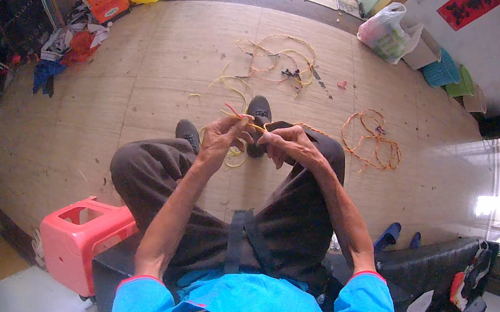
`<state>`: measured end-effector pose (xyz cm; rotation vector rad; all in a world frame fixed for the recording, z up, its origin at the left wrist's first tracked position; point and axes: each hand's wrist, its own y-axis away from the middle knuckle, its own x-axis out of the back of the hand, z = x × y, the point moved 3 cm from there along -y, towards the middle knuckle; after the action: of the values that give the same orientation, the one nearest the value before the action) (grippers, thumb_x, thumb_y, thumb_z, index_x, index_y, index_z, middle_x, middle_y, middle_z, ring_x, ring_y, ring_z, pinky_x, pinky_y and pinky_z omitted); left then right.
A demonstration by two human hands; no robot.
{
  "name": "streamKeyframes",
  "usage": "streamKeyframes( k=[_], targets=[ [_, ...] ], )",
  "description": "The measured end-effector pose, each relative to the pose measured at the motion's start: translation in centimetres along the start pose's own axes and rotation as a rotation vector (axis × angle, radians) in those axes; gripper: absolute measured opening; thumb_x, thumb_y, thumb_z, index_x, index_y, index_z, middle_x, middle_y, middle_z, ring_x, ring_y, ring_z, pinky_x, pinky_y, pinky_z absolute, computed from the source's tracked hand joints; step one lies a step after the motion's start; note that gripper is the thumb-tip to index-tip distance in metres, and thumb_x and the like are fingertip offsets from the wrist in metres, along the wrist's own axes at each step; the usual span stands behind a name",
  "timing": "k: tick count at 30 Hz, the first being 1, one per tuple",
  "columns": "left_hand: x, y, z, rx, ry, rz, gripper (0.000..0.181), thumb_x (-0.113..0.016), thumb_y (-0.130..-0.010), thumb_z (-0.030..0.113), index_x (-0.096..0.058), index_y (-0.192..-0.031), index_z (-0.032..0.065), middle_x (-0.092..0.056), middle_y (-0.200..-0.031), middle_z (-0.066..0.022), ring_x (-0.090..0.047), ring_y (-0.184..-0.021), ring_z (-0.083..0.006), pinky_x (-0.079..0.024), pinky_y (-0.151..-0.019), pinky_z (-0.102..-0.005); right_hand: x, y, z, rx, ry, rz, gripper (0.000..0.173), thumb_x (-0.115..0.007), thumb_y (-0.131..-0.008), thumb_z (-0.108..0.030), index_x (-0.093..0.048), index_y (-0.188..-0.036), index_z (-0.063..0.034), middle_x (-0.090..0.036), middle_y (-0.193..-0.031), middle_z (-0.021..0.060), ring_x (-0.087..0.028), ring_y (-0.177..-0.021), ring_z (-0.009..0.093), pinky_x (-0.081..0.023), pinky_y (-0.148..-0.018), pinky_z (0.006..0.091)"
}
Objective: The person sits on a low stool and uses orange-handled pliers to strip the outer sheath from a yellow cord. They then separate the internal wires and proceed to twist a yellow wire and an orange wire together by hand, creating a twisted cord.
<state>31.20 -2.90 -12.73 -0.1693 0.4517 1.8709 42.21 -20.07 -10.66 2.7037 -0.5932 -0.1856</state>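
Note:
Both hands hold thin insulated wires (256, 127) in the middle of the view, above the space between the knees. My left hand (223, 139) pinches yellow wires and one with a red end, whose tips stick out past the fingers. A short way to the right, my right hand (289, 144) grips the same wires between thumb and index finger. From there an orange and yellow twisted wire (310, 129) runs over the right knee to a loose coil (370, 141) on the floor. Yellow wire (235, 158) also hangs below my left hand.
More wires (283, 57) with dark connectors lie on the tiled floor beyond the shoes. A pink plastic stool (87, 229) stands at the left. Along the right wall are a plastic bag (386, 34), a blue basket (440, 70) and a green one (460, 83). Blue slippers (388, 235) lie lower right.

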Motion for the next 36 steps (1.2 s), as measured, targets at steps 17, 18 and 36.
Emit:
streamKeyframes(
  k=[17, 18, 36],
  targets=[
    [-1.9, -0.5, -3.2, 0.021, 0.11, 0.597, 0.027, -0.07, -0.087, 0.013, -0.06, -0.106, -0.003, -0.068, -0.082, -0.008, -0.059, -0.056, -0.0101, -0.048, -0.048, -0.0249, -1.4, -2.0, 2.9, -0.009, 0.197, 0.173, 0.022, -0.067, -0.088, -0.02, -0.073, -0.095, 0.0004, -0.069, -0.072, 0.0035, -0.065, -0.058, 0.01, -0.051, -0.045, 0.0248],
    [-2.2, -0.3, -3.0, -0.015, 0.094, 0.574, 0.031, -0.07, -0.087, 0.012, -0.058, -0.11, -0.0047, -0.068, -0.082, -0.009, -0.06, -0.057, -0.0103, -0.048, -0.049, -0.0242, -1.4, -2.0, 2.9, -0.013, 0.203, 0.157, 0.022, -0.067, -0.088, -0.02, -0.073, -0.093, 0.0, -0.069, -0.071, 0.0033, -0.065, -0.058, 0.01, -0.051, -0.045, 0.0246],
    [-0.8, 1.8, 1.0, -0.429, -1.33, -0.163, 0.026, -0.061, -0.09, 0.025, -0.07, -0.096, 0.002, -0.067, -0.083, -0.0148, -0.063, -0.076, -0.0354, -0.051, -0.073, -0.0444, -0.4, -1.5, 2.6, 0.111, 0.134, -0.035, 0.019, -0.069, -0.088, -0.011, -0.07, -0.103, 0.0013, -0.067, -0.081, 0.0031, -0.062, -0.07, 0.01, -0.051, -0.056, 0.0245]
  ],
)
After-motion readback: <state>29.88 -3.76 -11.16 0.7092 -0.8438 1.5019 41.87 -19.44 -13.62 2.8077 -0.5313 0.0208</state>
